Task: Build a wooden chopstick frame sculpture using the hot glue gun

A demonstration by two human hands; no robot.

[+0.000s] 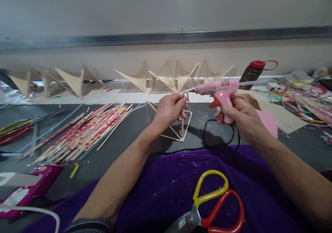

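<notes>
Joint gluing, as judged. The stick frame, standing on the table, is pinched at its apex by the left hand; the glue gun is clenched in the right hand. Steady nozzle aim seems required.

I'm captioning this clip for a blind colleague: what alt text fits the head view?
The right hand aims a pink hot glue gun at a stick frame that the left hand steadies on a dark table. Loose sticks lie left; scissors rest on purple cloth.
</notes>
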